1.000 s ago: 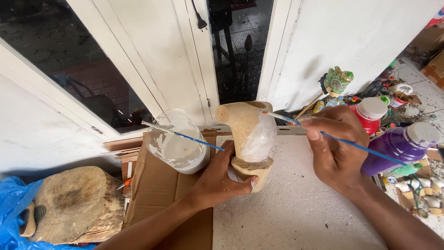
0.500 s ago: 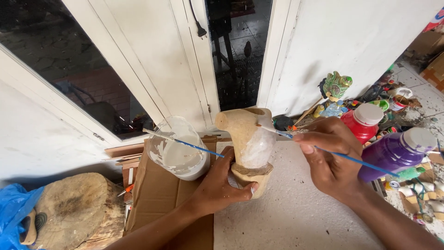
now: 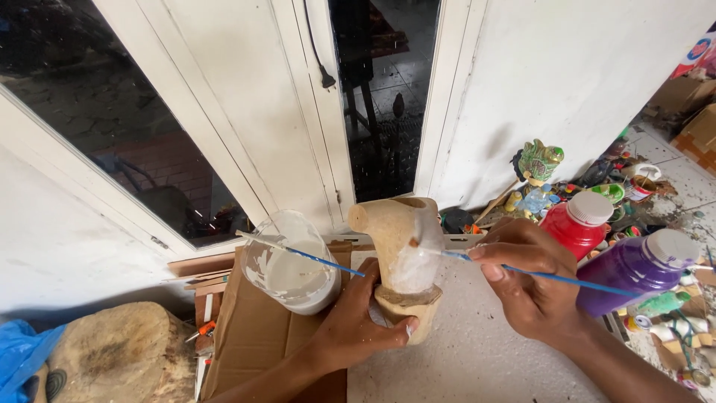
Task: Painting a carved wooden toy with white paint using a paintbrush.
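Note:
A pale wooden carved figure (image 3: 394,231) stands upright on the speckled white work surface (image 3: 477,351). White paint covers part of its right side. My left hand (image 3: 358,321) grips the figure's base. My right hand (image 3: 526,280) holds a thin blue-handled paintbrush (image 3: 567,279), with the tip touching the white-painted patch. Just left of the figure a clear plastic tub (image 3: 291,265) of white paint rests on cardboard, and a second blue brush (image 3: 298,254) lies across its rim.
A red paint bottle (image 3: 578,224) and a purple paint bottle (image 3: 638,269) stand at the right, with small pots and a painted green figurine (image 3: 539,160) behind. A rough wood block (image 3: 119,358) lies lower left. White door frames and a wall rise behind.
The view has shifted slightly. My right hand has brought the brush tip down onto the white patch on the figure. My left hand still holds the base.

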